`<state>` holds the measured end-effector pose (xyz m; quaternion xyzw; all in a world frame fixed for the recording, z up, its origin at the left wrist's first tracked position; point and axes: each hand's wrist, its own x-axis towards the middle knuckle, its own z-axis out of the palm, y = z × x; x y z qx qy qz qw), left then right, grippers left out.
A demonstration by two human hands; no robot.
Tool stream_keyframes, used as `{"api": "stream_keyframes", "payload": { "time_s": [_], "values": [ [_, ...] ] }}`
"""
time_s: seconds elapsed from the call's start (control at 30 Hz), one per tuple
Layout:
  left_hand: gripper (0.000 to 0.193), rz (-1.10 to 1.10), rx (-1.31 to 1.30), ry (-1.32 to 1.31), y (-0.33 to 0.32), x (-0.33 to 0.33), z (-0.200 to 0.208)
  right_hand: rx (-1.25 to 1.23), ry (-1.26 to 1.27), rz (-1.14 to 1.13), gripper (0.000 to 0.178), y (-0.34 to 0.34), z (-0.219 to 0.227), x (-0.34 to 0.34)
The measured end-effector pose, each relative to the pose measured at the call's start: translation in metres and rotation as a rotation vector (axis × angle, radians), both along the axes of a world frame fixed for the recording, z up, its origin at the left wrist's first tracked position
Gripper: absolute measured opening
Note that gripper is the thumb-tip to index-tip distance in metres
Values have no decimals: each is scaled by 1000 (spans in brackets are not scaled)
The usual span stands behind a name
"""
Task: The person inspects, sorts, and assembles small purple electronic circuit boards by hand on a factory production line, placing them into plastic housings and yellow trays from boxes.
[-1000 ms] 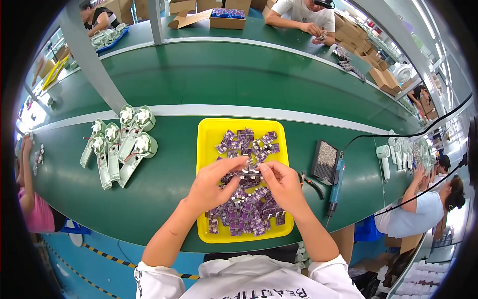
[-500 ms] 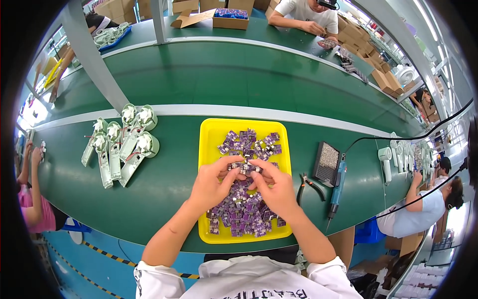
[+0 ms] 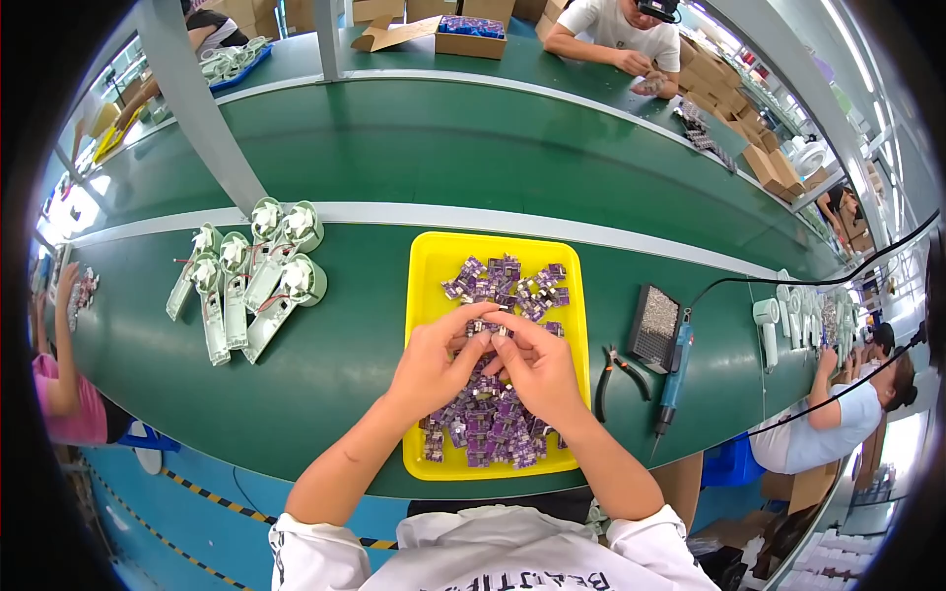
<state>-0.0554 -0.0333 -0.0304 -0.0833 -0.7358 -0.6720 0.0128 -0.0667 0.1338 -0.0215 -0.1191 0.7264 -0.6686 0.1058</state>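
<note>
Above a yellow tray (image 3: 426,258), both my hands pinch one small purple circuit board (image 3: 485,327) between thumbs and fingertips. My left hand (image 3: 434,362) closes on the board's left side, and my right hand (image 3: 540,369) on its right side. The fingertips nearly meet and cover most of it. Beneath the hands, many more purple circuit boards (image 3: 490,424) lie piled in the near part of the tray. A looser group of these boards (image 3: 503,281) lies in its far part.
Left of the tray lie several pale green handheld housings (image 3: 235,295) with red wires. On the right are black-and-orange pliers (image 3: 623,379), a black box of small metal parts (image 3: 654,325) and a blue electric screwdriver (image 3: 674,379). Co-workers sit across (image 3: 631,49) and to both sides.
My fingertips have drawn closer together over the circuit board, hiding more of it. The whole view has shifted slightly, so the tray and tools appear a little further right.
</note>
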Motion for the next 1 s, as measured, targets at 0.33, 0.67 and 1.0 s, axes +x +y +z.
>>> {"api": "stream_keyframes", "payload": {
  "time_s": [0.33, 0.67, 1.0],
  "values": [
    [32, 304, -330, 191, 12, 5, 1, 337, 316, -157, 30, -20, 0, 3],
    [44, 122, -264, 324, -9, -5, 7, 735, 563, 62, 43, 42, 21, -18],
    [25, 80, -316, 232, -3, -5, -10, 981, 607, 163, 35, 52, -4, -8]
  ]
}}
